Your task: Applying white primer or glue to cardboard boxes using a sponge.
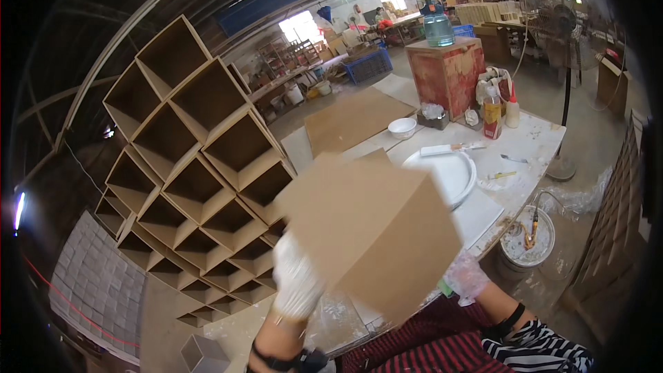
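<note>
head view: gripped brown, boxy board piece (pixel 366 221) at dial centre with white-knit-gloved left hand (pixel 298 276), at eight o'clock, with hidden fingers; half-curled clear-plastic-gloved right hand (pixel 468 278) at four o'clock, could not tell its hold.

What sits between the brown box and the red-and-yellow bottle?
In the head view, a round white dish and a flat white tool at its far edge lie between the brown box and the bottle.
</note>
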`<state>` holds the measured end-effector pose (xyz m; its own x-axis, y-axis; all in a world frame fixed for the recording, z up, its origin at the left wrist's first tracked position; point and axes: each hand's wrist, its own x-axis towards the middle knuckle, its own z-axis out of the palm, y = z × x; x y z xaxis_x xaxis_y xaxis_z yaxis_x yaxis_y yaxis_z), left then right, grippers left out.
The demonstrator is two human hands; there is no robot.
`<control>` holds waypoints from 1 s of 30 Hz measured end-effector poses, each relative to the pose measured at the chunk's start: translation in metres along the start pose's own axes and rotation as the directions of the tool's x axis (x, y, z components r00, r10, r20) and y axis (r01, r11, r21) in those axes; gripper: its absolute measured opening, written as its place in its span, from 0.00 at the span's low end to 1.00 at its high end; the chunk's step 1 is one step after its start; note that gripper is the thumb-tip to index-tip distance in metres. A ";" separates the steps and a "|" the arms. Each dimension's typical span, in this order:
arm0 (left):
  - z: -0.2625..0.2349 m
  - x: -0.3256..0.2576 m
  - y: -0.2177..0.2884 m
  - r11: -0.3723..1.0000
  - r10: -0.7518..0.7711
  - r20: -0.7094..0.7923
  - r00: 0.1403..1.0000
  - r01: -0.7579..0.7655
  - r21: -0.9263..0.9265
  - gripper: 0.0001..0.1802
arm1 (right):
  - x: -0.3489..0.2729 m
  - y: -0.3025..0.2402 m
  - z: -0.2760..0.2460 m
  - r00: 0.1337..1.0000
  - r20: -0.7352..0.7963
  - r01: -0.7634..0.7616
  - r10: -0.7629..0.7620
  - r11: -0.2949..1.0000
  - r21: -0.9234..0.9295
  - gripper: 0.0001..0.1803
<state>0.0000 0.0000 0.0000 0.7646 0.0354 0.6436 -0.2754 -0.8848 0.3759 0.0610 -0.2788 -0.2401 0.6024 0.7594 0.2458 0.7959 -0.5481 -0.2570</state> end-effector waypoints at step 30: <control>0.150 0.086 -0.112 0.801 -0.585 0.077 0.808 0.560 0.213 0.39 | 0.007 -0.001 -0.011 0.956 -0.290 0.108 -0.051 0.977 0.186 0.18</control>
<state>0.1843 0.0319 -0.0867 0.8232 0.5103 0.2487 0.3313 -0.7877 0.5194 0.0651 -0.2769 -0.2276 0.5529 0.6516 0.5193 0.8313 -0.3879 -0.3981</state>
